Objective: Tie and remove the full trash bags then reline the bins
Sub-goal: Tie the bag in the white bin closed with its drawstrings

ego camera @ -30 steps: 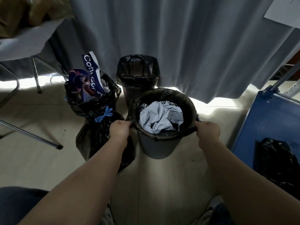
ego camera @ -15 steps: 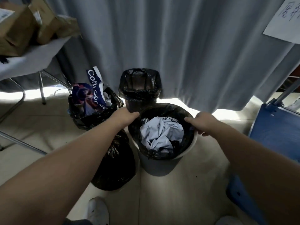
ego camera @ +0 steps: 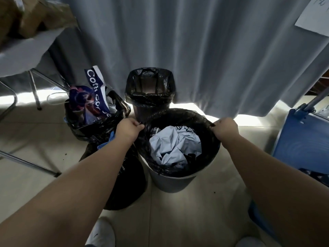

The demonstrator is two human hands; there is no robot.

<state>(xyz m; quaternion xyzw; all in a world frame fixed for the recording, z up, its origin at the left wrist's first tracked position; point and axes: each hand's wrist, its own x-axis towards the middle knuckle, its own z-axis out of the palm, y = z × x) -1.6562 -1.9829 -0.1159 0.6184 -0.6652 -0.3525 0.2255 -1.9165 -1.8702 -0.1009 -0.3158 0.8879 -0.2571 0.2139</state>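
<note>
Hands first: the left hand and right hand each pinch the lifted rim of a black trash bag on opposite sides, fingers curled tight around the thin, glossy plastic. That bag sits in a round, pale-walled bin at the centre of the frame, and inside it lies crumpled pale-blue wrapping with some dark scraps beside it. Just behind stands a second bin, lined with a black bag folded over its rim; what it holds cannot be made out. Left of centre an open black bag holds a blue printed paper bag sticking up, and below it, under the left forearm, a bulging knotted black bag rests on the smooth beige floor. A pleated grey curtain hangs across the top
</note>
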